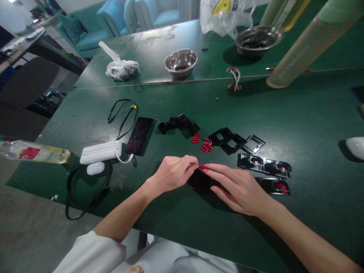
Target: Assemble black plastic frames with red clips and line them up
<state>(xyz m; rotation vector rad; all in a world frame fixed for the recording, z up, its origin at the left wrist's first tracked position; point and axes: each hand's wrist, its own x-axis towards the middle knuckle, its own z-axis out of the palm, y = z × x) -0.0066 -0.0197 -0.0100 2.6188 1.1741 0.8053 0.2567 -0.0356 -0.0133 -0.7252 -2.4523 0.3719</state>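
Observation:
Between my two hands is a small red piece point(203, 167), just above a dark part point(201, 179) on the green table. My left hand point(175, 172) pinches the red piece's left end. The fingertips of my right hand point(237, 186) press on its right end, with the thumb lower down beside the dark part. Loose red clips point(207, 145) lie beyond my hands. Black square frames point(227, 139) and small black parts point(184, 123) are spread behind them. Right of my right hand lie black assemblies point(264, 165) with red pieces inside.
On the left are a phone point(140, 136), a white power bank point(100, 151), cables, a white case point(96, 168) and a bottle point(42, 151). Metal bowls point(181, 62), bagged parts point(122, 70) and a tall cylinder point(307, 47) stand farther back. A white object point(356, 148) sits far right.

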